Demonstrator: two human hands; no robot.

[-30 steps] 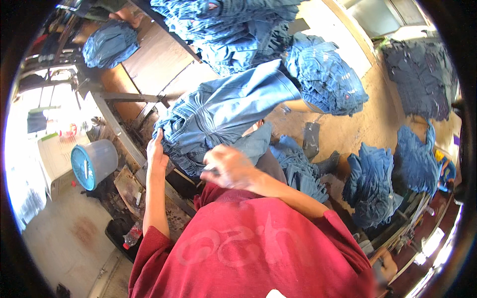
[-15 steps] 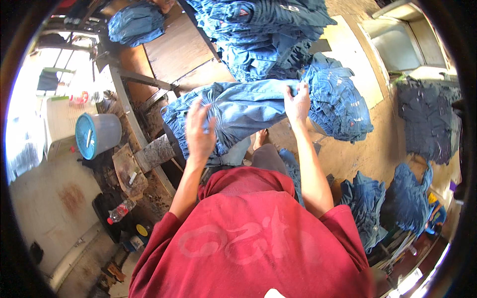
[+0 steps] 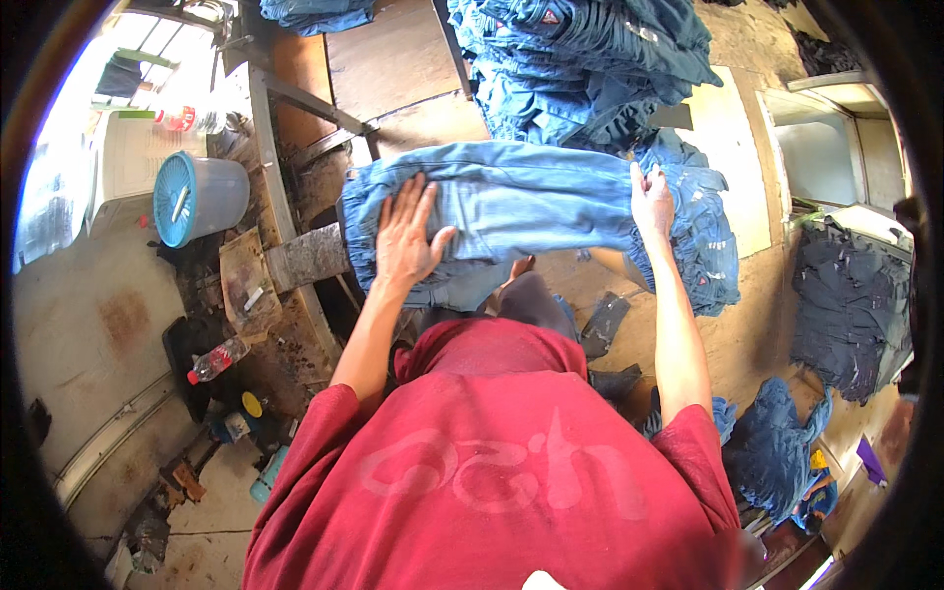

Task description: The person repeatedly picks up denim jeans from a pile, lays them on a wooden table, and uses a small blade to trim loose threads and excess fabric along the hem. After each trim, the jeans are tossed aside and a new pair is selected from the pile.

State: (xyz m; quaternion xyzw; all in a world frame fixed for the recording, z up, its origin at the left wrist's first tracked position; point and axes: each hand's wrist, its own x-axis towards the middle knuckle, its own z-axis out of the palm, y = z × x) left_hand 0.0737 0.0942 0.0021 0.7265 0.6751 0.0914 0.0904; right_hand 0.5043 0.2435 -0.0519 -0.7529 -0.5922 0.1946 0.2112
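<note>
A pair of blue jeans (image 3: 531, 202) is stretched out crosswise in front of me, its gathered waist end at the left. My left hand (image 3: 408, 241) lies flat on the cloth near that waist, fingers spread. At the other end, my right hand (image 3: 653, 205) is closed on the leg's edge. Beneath the left end, a dark round support (image 3: 310, 260) sticks out from the left, partly covered by the denim. Just behind my right hand sits a smaller pile of folded jeans (image 3: 703, 236).
A tall stack of folded jeans (image 3: 590, 74) rises beyond. Dark garments (image 3: 848, 305) are piled at the right, with loose denim (image 3: 777, 447) nearer. To the left are a wooden frame (image 3: 270, 167), a bucket with a blue lid (image 3: 211, 200) and a plastic bottle (image 3: 221, 359).
My left hand has come down from above the jeans onto the cloth. The bunched denim is now smoother and pulled out longer, with my right hand farther right. The view has shifted.
</note>
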